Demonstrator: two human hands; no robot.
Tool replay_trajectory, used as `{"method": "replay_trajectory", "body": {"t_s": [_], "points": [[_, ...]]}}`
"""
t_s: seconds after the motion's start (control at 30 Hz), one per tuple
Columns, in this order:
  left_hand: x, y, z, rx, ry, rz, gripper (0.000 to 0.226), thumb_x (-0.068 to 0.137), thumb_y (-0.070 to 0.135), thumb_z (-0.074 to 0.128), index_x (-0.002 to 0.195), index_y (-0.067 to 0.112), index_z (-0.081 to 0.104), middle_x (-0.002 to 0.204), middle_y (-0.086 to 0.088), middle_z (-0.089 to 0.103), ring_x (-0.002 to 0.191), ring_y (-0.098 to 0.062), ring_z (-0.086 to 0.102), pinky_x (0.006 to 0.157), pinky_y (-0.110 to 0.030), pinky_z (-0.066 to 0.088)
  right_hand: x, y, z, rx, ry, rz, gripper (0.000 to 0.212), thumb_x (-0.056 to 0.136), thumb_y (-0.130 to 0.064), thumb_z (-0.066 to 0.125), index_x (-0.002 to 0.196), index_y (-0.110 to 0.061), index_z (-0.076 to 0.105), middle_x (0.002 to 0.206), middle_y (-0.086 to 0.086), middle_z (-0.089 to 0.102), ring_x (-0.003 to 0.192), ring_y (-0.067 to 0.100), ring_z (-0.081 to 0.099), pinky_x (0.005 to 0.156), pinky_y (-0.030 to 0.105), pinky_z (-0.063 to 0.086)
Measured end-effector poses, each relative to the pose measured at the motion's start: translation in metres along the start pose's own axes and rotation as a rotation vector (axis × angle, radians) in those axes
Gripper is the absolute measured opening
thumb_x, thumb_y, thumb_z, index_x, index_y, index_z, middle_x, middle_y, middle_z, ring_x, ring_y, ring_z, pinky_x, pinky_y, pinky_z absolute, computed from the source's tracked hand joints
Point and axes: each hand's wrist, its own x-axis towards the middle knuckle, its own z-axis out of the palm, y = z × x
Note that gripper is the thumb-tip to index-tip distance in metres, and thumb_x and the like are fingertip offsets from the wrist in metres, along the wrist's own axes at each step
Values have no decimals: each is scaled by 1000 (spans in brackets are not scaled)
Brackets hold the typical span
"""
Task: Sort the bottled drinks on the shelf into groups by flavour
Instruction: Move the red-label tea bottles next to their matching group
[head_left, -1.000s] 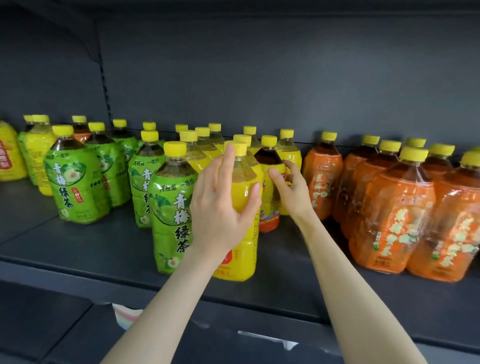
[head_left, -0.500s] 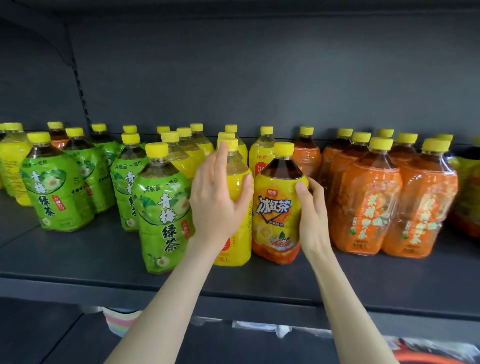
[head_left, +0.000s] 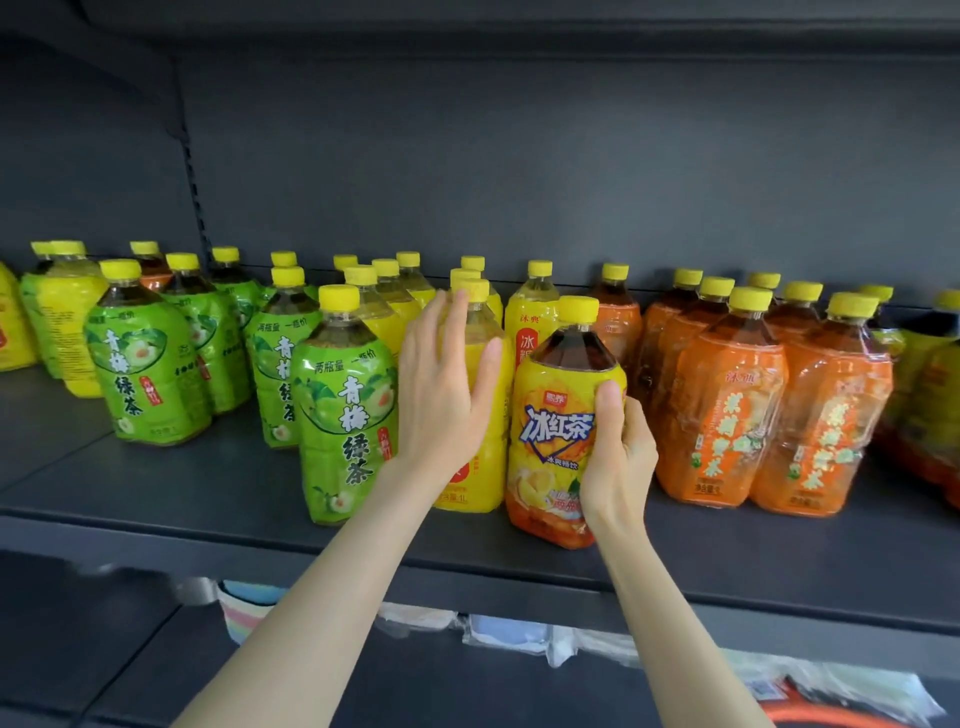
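1. Right hand (head_left: 615, 457) grips yellow-labelled plastic iced-tea bottle (head_left: 556, 431), now pulled from back row to grey shelf (head_left: 208, 493) front.
2. Left hand (head_left: 441, 395), fingers straight, touches plain yellow plastic bottle (head_left: 485, 467) at nine o'clock (regrouping pending).

Green-labelled bottles (head_left: 343, 415), orange-labelled bottles (head_left: 727, 415), yellow caps (head_left: 338, 297), dark grey shelf (head_left: 208, 493).

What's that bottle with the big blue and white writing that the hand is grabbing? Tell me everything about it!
The bottle is clear plastic with a yellow screw cap and dark brown tea showing at its shoulders. A wrapper covers it, yellow above and orange-red below, with white letters on blue and a fruit picture. It is about upright at the front of the dark shelf, between a plain yellow bottle and the orange bottles. The right hand grips its right side, thumb on the label.
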Motion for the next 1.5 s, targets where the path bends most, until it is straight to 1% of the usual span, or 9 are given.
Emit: {"method": "replay_trajectory", "body": {"t_s": [0.13, 0.3, 0.47, 0.67, 0.9, 1.17, 1.27, 1.43, 1.5], "points": [[-19, 16, -32, -160, 0, -54, 54, 97, 45, 31, 132, 9, 50, 146, -8, 38, 136, -16, 32, 110, -22, 22, -23, -15, 0, 34, -55, -47, 53, 84, -66, 51, 85, -13, 59, 79, -2, 71, 79, 11, 69, 65, 27, 55], [-32, 14, -85, -618, -138, -266, 50, 89, 53, 35, 127, 24, 50, 129, 6, 54, 119, -1, 49, 98, -26, 43, -55, -49, 31, 122, -159, -42, 71, 79, -68, 42, 99, -3, 64, 94, 12, 73, 91, 26, 70, 81, 47, 57], [-45, -22, -147, -930, -260, -371, 51, 94, 46, 34, 136, 19, 39, 119, 6, 64, 113, -10, 59, 93, -34, 49, -102, -71, 98, 189, -233, -57, 71, 83, -68, 44, 102, -2, 63, 101, 19, 69, 98, 33, 67, 86, 54, 53], [-59, -111, -233, -825, -194, -413, 63, 87, 60, 36, 139, 23, 37, 126, 4, 60, 116, -12, 57, 99, -45, 46, -184, -67, 203, 166, -275, -19, 67, 82, -75, 40, 108, -17, 60, 101, 2, 70, 95, 12, 67, 81, 34, 53], [-61, -204, -300, -766, -76, -416, 57, 90, 54, 33, 135, 21, 40, 119, 7, 62, 107, -7, 61, 87, -29, 52, -235, -70, 306, 184, -460, 67, 60, 75, -64, 47, 110, -17, 60, 99, -1, 71, 88, 5, 69, 70, 18, 53], [-24, -308, -320, -740, -202, -464, 64, 91, 62, 26, 141, 23, 38, 126, 4, 60, 113, -4, 58, 90, -23, 50, -231, -44, 416, 149, -355, 90, 65, 71, -74, 59, 116, -27, 58, 104, -3, 71, 92, 9, 69, 79, 29, 57], [-9, -354, -326, -716, -249, -483, 62, 90, 56, 22, 136, 22, 46, 122, 6, 63, 111, 0, 58, 90, -17, 49, -224, -20, 455, 134, -335, 83, 48, 73, -72, 58, 102, -34, 60, 100, -2, 72, 92, 12, 70, 82, 37, 57], [9, -428, -332, -504, -143, -492, 27, 100, 33, 30, 114, 28, 53, 109, 21, 57, 103, 17, 50, 87, -3, 38, -205, -2, 520, 120, -320, 79, 60, 70, -67, 51, 111, -24, 58, 101, -3, 70, 87, 3, 68, 71, 20, 55], [13, -466, -337, -384, -36, -488, 21, 99, 28, 39, 115, 25, 52, 107, 19, 54, 103, 14, 50, 87, -6, 38, -202, 7, 546, 130, -336, 84, 58, 70, -65, 52, 110, -23, 58, 100, -4, 70, 85, 3, 69, 66, 17, 54]]}}
